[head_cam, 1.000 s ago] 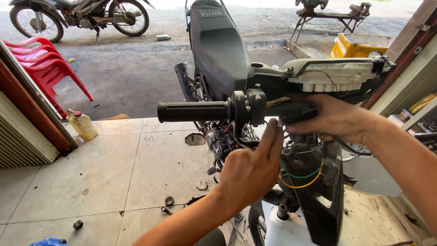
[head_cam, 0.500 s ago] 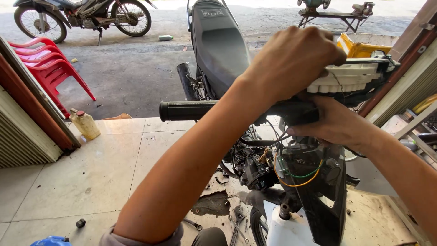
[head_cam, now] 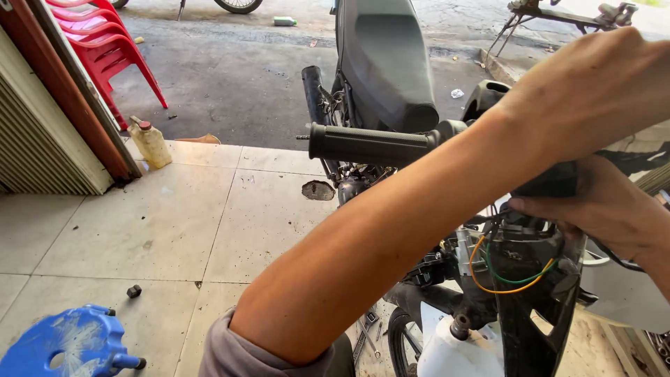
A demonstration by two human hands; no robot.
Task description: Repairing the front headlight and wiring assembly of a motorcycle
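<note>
Left hand [head_cam: 593,91] atop handlebar [head_cam: 370,144], right hand [head_cam: 600,206] seemingly gripping beneath

floor: pale tiles [head_cam: 174,216]; red chairs [head_cam: 105,42]; shutter [head_cam: 35,139], probably metal; daylight

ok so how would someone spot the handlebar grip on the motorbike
Start at the motorbike with the long black seat in the middle. The handlebar grip is the black ribbed tube sticking out sideways toward the tiled floor, just below the seat's near end. Unlike the tangled orange and green wires lower down, it is straight, thick and bare.
</note>
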